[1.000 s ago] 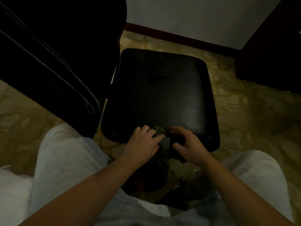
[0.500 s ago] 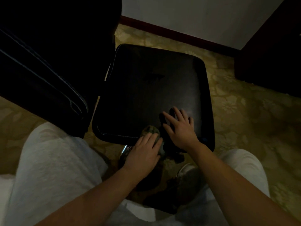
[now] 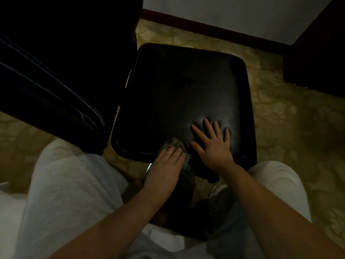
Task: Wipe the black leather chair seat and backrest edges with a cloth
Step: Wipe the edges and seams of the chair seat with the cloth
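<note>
The black leather chair seat point(image 3: 179, 94) fills the middle of the dim head view. A crumpled greenish cloth point(image 3: 174, 143) lies on the seat's near edge. My left hand point(image 3: 164, 169) presses down on the cloth with fingers together, covering its lower part. To its right, my right hand point(image 3: 212, 144) lies flat on the seat with fingers spread and nothing in it. The black backrest point(image 3: 56, 71), with pale stitched seams, rises at the left of the seat.
Patterned yellowish carpet point(image 3: 291, 131) surrounds the chair. My knees in light grey trousers point(image 3: 71, 184) flank the seat's near edge. A white wall with a dark red skirting board point(image 3: 205, 28) runs behind. Dark furniture point(image 3: 317, 53) stands at the right.
My right hand left the cloth at the near edge and moved forward, flattening on the seat. My left hand stayed on the cloth, shifting slightly toward the seat's near edge.
</note>
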